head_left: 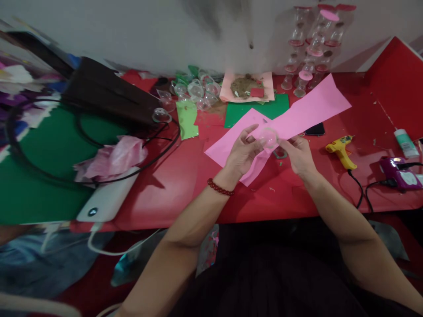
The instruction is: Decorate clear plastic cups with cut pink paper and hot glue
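Pink paper strip [315, 103], held at a slant above the red bench [277, 198], with a clear plastic dome [269, 136] against it between the two hands. A further pink sheet [223, 143] shows below and to the left; cannot tell whether it joins the strip.

Left hand [243, 152]: thumb at the dome's near-left edge, other fingers loosely bent; cannot tell how firmly this grip closes. Right hand [299, 154]: grip narrow, thumb and finger pinching the strip's edge just beside the dome's rim.

Handling, judged: both light. Paper limp, likely to crease or sag at its far, unsupported end; best taken flat by the edges. Dome thin-walled, smooth, probably slippery and easily dented; take it by the rim, light pressure, not across the crown.

Nearby: yellow glue gun [342, 150] on the bench, right of the right hand, its cable running toward the near edge. Green card [239, 115] behind the hands; clear cups [196, 90] heaped farther left, near the wall.
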The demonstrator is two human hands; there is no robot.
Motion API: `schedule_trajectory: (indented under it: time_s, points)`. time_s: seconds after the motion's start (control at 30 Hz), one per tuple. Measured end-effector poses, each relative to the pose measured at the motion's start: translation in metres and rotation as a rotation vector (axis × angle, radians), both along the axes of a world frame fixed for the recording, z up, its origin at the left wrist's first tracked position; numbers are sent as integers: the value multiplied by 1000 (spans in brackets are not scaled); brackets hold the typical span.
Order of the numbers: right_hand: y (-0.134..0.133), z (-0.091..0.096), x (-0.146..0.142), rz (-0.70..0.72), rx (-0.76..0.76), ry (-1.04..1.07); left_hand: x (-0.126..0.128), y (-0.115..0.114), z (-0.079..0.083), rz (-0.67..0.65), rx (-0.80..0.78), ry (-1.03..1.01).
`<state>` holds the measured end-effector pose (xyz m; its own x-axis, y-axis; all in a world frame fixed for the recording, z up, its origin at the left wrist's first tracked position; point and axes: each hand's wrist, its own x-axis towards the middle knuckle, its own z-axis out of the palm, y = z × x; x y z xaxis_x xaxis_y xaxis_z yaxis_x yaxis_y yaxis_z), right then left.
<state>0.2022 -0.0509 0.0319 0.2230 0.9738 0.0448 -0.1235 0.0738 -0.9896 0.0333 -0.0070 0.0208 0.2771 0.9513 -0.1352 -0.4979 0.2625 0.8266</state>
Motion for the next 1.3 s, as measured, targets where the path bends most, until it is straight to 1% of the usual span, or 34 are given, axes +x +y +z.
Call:
schedule_trajectory:
  time_s: [0.13,0.23,0.4,0.5,0.63,0.7,0.77,0.9,1.0,1.07,1.13,1.2,1.23,1.3]
  points:
    - [-1,-1,1,-36,11,-80,2,-3,1,-31,7,15]
    - [-2,1,1,-40,34,-103,1,-4,3,-19,32,32]
    - [-4,5,-1,-36,14,-75,0,-3,4,-1,65,75]
    - [-3,5,-1,-42,1,-57,1,-3,3,-8,62,48]
    - [-1,0,0,-25,-30,-29,7,-6,6,-76,75,-35]
    - [0,-3,1,-21,-42,-3,9,-9,9,-118,110,-48]
    - [1,-5,1,-27,-46,18,10,-10,11,-132,132,-37]
    - [2,-7,1,-34,-40,35,9,-8,9,-74,110,5]
    - [1,-7,1,-22,-37,33,7,-6,6,-33,125,30]
    - [2,-7,1,-26,-32,24,6,-5,4,-34,155,52]
    - [3,-9,2,-58,-25,3,4,-5,2,-74,179,71]
    - [5,-12,4,-100,-21,-16,2,-3,0,-65,166,61]
    - [7,-14,5,-121,-19,-15,1,-1,-1,-18,136,44]
    - [9,-17,7,-163,-14,11,-3,4,-2,140,47,26]
